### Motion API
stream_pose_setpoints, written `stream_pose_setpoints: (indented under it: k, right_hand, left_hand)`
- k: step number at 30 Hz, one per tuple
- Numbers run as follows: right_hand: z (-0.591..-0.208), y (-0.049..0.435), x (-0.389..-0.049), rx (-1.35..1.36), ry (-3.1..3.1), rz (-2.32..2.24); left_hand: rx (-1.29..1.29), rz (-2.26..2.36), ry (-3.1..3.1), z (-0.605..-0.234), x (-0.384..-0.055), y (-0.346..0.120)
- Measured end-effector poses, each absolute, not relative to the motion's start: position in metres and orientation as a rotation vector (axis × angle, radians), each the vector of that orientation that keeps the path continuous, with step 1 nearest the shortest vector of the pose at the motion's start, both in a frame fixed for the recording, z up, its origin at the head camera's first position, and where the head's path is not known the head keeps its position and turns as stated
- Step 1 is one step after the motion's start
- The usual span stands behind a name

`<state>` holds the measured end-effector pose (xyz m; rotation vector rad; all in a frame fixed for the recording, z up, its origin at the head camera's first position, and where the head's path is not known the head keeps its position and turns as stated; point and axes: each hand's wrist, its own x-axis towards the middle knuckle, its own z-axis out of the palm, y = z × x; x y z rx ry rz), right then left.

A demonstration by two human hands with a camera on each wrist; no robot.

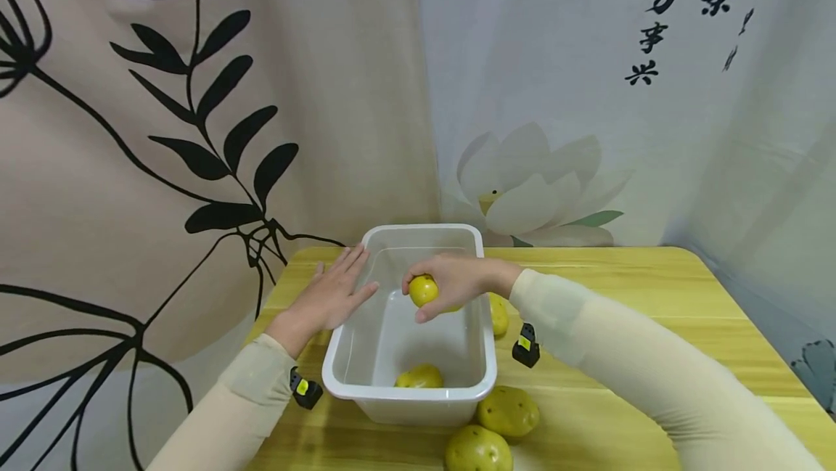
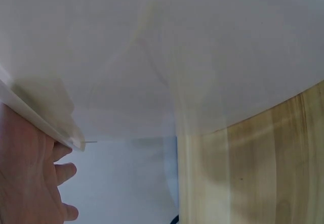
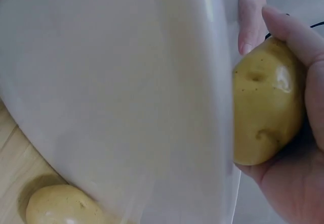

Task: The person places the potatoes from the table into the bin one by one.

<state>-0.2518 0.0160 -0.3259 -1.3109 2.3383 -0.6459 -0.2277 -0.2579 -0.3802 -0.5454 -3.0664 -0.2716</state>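
Right hand [image 1: 460,279] clamped on a potato [image 1: 423,289] over white bin [image 1: 490,362], 1 o'clock of centre. Left hand [image 1: 333,295] at bin's 9–10 o'clock, fingers straight. Second potato [image 1: 421,377] inside at 6; two more potatoes [image 1: 509,411] on table [image 1: 640,297] near 5.

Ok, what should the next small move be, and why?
Probably lower the held potato to the floor of the white bin and release it: the right hand holds it over the bin's inside, another potato already lies there, and the left hand is at the rim.
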Motion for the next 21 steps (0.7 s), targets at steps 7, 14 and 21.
stream_pose_setpoints:
  k: [7,14,21]
  right_hand:
    - [-0.333,0.0,-0.261,-1.264,2.306,-0.643]
    - [-0.339,-0.008,-0.268,-1.229,2.327,-0.637]
    - [-0.328,-0.011,-0.276,-1.161,2.345,-0.572]
  left_hand:
    - [-0.537,-0.321,-3.075,-0.379,-0.226,-0.258]
    - [-0.537,-0.344,-3.084,-0.379,-0.225,-0.261]
    - [-0.54,-0.351,-3.078,-0.378,-0.225,-0.261]
